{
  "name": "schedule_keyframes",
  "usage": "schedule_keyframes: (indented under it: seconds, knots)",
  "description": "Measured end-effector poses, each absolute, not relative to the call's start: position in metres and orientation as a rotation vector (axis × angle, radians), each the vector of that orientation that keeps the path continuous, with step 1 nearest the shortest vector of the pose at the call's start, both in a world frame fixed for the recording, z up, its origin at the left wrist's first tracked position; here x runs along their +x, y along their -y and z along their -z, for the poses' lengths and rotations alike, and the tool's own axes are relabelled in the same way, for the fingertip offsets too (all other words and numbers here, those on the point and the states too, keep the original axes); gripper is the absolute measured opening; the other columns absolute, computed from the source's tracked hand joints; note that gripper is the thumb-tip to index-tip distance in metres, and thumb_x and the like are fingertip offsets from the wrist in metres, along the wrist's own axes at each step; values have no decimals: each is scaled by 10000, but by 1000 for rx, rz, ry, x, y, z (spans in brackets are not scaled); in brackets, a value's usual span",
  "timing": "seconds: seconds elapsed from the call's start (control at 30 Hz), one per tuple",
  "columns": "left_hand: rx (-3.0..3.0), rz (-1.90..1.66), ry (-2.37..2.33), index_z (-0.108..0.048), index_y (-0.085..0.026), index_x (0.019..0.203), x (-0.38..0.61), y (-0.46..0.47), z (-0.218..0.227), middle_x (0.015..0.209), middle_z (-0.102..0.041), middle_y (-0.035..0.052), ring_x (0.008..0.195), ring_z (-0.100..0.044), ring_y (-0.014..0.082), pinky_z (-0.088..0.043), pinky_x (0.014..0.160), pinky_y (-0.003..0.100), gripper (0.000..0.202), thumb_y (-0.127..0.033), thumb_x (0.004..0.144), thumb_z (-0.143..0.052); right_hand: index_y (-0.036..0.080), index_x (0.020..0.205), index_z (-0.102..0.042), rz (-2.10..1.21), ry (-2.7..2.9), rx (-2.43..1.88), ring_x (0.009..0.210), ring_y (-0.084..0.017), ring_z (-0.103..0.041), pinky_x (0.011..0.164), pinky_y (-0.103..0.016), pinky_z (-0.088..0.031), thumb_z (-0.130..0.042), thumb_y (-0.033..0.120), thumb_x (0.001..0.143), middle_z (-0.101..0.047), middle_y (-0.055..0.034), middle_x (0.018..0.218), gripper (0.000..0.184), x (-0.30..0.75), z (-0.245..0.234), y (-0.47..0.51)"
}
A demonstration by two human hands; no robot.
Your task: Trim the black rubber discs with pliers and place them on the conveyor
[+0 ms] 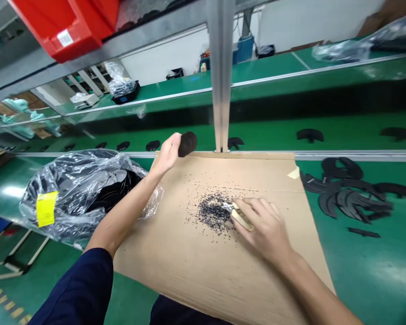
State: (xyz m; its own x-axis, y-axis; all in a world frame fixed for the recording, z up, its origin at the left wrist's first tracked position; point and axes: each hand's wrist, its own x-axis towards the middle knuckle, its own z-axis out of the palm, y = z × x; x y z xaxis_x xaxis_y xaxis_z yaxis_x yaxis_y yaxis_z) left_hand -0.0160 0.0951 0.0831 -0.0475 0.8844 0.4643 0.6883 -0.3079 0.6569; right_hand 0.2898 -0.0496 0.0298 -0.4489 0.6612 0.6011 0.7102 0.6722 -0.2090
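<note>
My left hand (169, 151) is closed on a round black plastic disc (188, 144), raised at the far edge of the cardboard sheet (176, 253). Over the middle of the cardboard, my right hand (262, 223) grips cutting pliers (240, 215) with cream handles. Their metal jaws lie over a heap of tiny black plastic bits (213, 212) scattered on the sheet. To the left, a clear plastic bag (77, 185) with a yellow label holds many black discs. Several curved black plastic parts (352, 194) lie in a loose pile on the right.
Behind the cardboard runs a green conveyor belt (267, 131) carrying spaced black parts. A metal post (221, 76) rises at the cardboard's far edge. A red bin (74, 31) sits on the shelf overhead at upper left.
</note>
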Motion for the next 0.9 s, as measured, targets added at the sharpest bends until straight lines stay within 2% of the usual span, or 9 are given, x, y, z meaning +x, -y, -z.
schedule_keyframes:
  seconds: [0.07,0.17,0.27,0.37,0.47,0.63,0.7,0.8,0.9]
  knots:
    - [1942,-1204,-1787,-514,-188,772,-16,-132,-79,790,-545,41,801,-564,189,-496,801,327,541,-570,1049,-249,169,1164,-640,54,2229,-1059,880,-222,-579,737,-341,-378,-573,251,970,-703,-89,966,221,289,-29,54]
    - [1960,-1123,-1773,-585,-179,851,-13,-166,-70,897,-617,70,937,-599,229,-487,966,398,345,-429,1015,-414,166,1180,-634,26,2232,-1072,895,-230,-569,746,-350,-371,-595,238,951,-702,-92,969,244,287,-28,60]
    - [1981,-992,-1744,-650,-185,874,-13,-178,-60,985,-676,86,1068,-606,283,-434,1094,482,174,-358,861,-639,166,1189,-628,14,2247,-1093,907,-236,-551,751,-354,-365,-623,229,927,-697,-95,990,270,287,-27,63]
    - [1982,-871,-1693,-682,-192,798,-9,-186,-50,1009,-714,89,1171,-594,333,-382,1159,543,168,-318,715,-756,162,1194,-622,7,2267,-1101,922,-237,-533,764,-351,-361,-680,233,888,-687,-93,1018,318,288,-26,66]
    - [1958,-814,-1578,-706,-176,787,14,-199,-43,998,-738,92,1158,-625,333,-434,1130,525,196,-338,701,-776,160,1168,-624,-3,2284,-1091,914,-227,-519,757,-348,-349,-702,242,881,-679,-79,1026,308,288,-25,68]
    - [1862,-748,-1299,-743,-118,953,79,-226,-34,1013,-765,126,1006,-712,257,-574,954,425,291,-373,813,-728,159,1185,-615,-30,2272,-1106,895,-223,-519,753,-358,-363,-639,230,923,-682,-77,1016,273,285,-28,69]
    - [1833,-707,-1213,-751,-114,976,98,-235,-34,998,-770,132,954,-726,232,-589,908,392,287,-341,803,-763,158,1197,-614,-40,2239,-1107,903,-229,-526,782,-373,-393,-594,231,946,-689,-84,1021,262,285,-30,69]
    - [1819,-619,-1149,-756,-110,912,108,-241,-34,947,-766,119,880,-724,219,-600,848,371,262,-287,742,-849,152,1230,-616,-24,2178,-1101,965,-249,-545,833,-396,-432,-563,246,962,-690,-112,1072,289,286,-32,68]
    - [1826,-570,-1164,-715,-118,994,103,-240,-33,1010,-732,91,896,-703,188,-608,831,364,242,-321,872,-762,129,1273,-609,27,2145,-1094,1015,-267,-559,852,-403,-459,-570,262,971,-685,-143,1095,333,288,-33,67]
